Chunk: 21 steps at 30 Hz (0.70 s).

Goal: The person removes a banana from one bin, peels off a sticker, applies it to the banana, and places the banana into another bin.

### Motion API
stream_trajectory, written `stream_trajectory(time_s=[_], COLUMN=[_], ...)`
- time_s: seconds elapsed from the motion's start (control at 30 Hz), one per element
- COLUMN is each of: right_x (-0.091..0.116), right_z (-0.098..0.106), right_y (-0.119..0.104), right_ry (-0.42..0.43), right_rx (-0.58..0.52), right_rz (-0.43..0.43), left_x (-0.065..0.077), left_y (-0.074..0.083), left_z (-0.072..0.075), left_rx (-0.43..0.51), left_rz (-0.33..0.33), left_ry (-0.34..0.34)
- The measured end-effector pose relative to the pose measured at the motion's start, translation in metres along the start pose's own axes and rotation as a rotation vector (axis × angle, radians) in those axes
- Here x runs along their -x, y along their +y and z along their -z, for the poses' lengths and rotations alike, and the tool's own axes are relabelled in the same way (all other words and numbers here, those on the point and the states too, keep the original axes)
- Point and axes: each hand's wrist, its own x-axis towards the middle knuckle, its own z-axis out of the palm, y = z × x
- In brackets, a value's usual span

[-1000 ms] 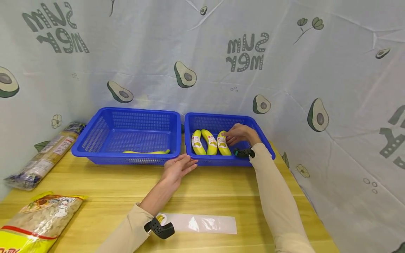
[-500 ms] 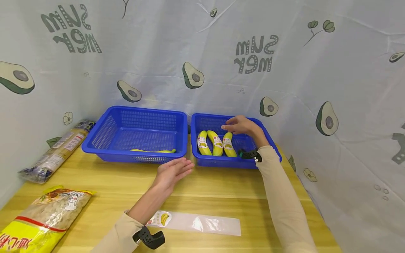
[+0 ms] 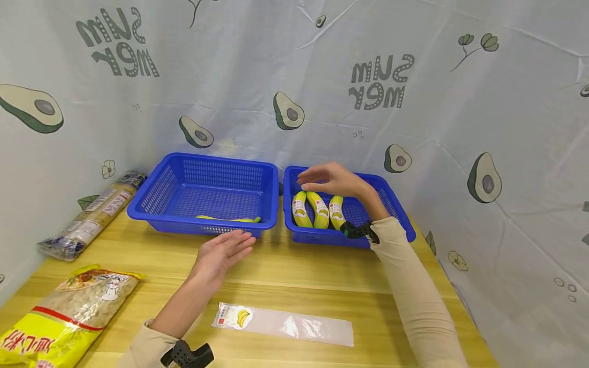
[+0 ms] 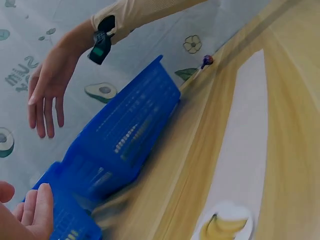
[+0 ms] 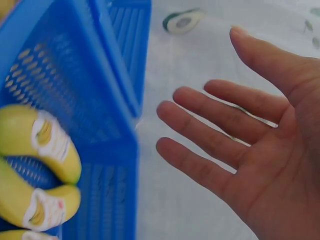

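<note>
My right hand (image 3: 335,180) hovers above the right blue basket (image 3: 322,236), holding nothing. In the right wrist view its fingers (image 5: 200,145) are extended and apart. Three yellow bananas with white labels lie side by side in that basket: the left banana (image 3: 301,210), the middle banana (image 3: 318,210) and the right banana (image 3: 337,212). My left hand (image 3: 223,253), also holding nothing, is over the table just in front of the left blue basket (image 3: 202,168). A slim yellow-green banana (image 3: 248,220) lies inside that basket, mostly hidden by its front wall.
A flat clear plastic sleeve (image 3: 294,324) with a banana label lies on the wooden table (image 3: 331,286). At the left are a long bag of noodles (image 3: 98,217) and a plump yellow food bag (image 3: 75,317). A patterned curtain (image 3: 239,56) hangs behind the baskets.
My right hand has risen off the right-hand banana and moved leftward over the basket. My left hand has left the right basket's front corner and drawn left. The head view has shifted slightly.
</note>
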Motion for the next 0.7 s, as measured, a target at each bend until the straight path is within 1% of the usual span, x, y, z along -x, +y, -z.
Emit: stream_trajectory(time_s=[0.13,0.27,0.4,0.53,0.7], right_x=[-0.008,-0.017,-0.028,-0.039,-0.051], right_z=[-0.003,-0.007,-0.011,-0.016,-0.023], right_y=[-0.016,-0.027,-0.037,-0.047,-0.056], right_ry=[-0.032,-0.051,-0.084,-0.110,-0.138], right_rx=[0.039,0.072,0.071,0.065,0.068], right_rz=[0.055,0.119,0.176,0.196,0.193], left_x=[-0.001,-0.002,-0.003,-0.003,-0.003], left_y=[0.014,0.028,0.044,0.058,0.071], left_z=[0.016,0.036,0.059,0.079,0.098], left_rx=[0.008,0.009,0.028,0.081,0.151], left_rz=[0.006,0.010,0.026,0.041,0.045], left_ry=[0.012,0.012,-0.014,-0.038,-0.010])
